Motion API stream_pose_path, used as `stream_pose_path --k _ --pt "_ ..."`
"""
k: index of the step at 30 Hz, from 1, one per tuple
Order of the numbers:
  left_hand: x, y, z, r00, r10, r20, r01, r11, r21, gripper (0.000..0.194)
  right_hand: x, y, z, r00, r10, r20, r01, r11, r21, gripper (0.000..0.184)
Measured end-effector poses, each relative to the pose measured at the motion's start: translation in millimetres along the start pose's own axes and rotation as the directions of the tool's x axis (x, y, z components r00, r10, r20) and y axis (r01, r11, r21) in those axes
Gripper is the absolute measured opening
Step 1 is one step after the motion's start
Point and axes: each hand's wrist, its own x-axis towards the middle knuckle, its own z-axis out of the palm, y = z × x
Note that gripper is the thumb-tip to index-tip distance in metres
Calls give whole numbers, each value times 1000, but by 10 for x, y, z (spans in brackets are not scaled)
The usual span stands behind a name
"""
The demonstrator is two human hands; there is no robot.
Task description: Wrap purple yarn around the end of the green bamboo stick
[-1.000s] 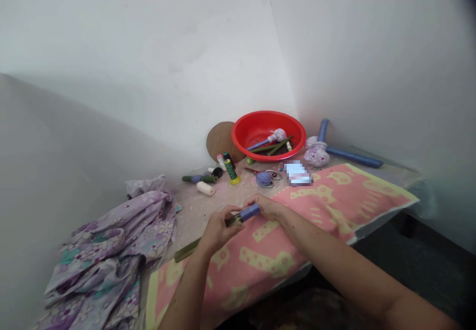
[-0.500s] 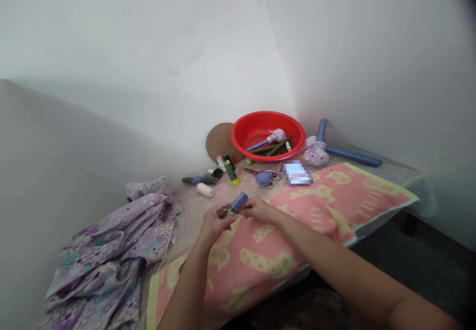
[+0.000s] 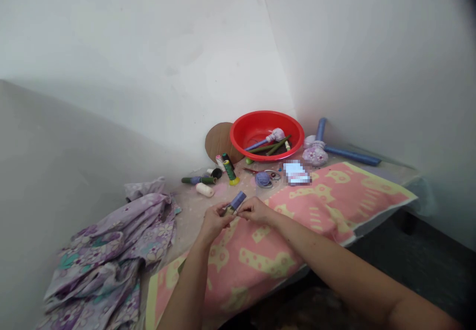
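Left hand (image 3: 214,222) grips a blue-wrapped stem (image 3: 237,201) — right hand (image 3: 256,210) pinched closed beside it — bright screen (image 3: 296,172) blurred, unreadable.

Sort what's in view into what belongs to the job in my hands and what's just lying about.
Likely belongs:
- blue-wrapped green stalk, in both hands
- round ball of matching blue strip
- metal scissors with red-and-silver handles, nearby

Apparently lying about:
- round brown cardboard
- rumpled purple floral cloth
- white thread spool
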Motion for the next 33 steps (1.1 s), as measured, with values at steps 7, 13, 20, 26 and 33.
stream_pose_path --k 7,13,20,26,33 --pt "20 -50 9 999 46 6 -47 997 57 46 -21 27 -6 994 -105 -26 95 959 -267 17" --pt "10 -148 54 984 173 -38 -158 954 256 39 -40 -12 -21 996 -90 6 85 920 -383 17" --pt "-68 -95 101 962 245 -123 -125 791 598 32 -59 -79 -34 999 -52 12 52 901 -430 19" --pt "-134 -57 181 964 226 -144 -37 645 763 27 -65 -91 -32 999 -50 15 51 889 -454 17" --pt "-150 -94 202 975 206 -83 -49 563 825 27 -57 -59 -44 999 -51 4 45 855 -517 15"
